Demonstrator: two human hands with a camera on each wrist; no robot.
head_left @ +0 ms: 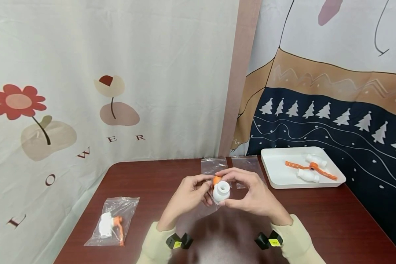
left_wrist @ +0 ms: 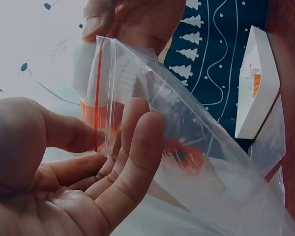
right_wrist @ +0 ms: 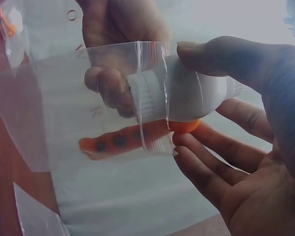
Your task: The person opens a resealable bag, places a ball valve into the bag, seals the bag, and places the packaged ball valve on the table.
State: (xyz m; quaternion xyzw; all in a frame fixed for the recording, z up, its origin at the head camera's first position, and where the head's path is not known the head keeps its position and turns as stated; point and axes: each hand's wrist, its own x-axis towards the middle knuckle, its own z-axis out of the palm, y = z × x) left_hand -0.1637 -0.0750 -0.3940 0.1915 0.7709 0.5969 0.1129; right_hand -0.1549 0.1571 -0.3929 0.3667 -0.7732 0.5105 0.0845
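Observation:
My right hand (head_left: 255, 192) holds a white bottle (head_left: 221, 191) between thumb and fingers, with an orange strap piece (head_left: 216, 180) against it. In the right wrist view the bottle (right_wrist: 194, 93) is partly inside a clear zip bag (right_wrist: 69, 98), and the orange strap (right_wrist: 113, 142), with several dark holes, lies mostly within the bag. The left hand (head_left: 189, 192) pinches the bag's edge beside its red zip line, as the left wrist view shows with the bag (left_wrist: 201, 128) hanging from thumb and fingers.
On the table (head_left: 151, 183), a sealed-looking bag (head_left: 100, 240) with a white bottle and orange strap lies at left. Flat clear bags (head_left: 212, 165) lie behind the hands. A white tray (head_left: 274, 176) at the back right holds white bottles and orange straps.

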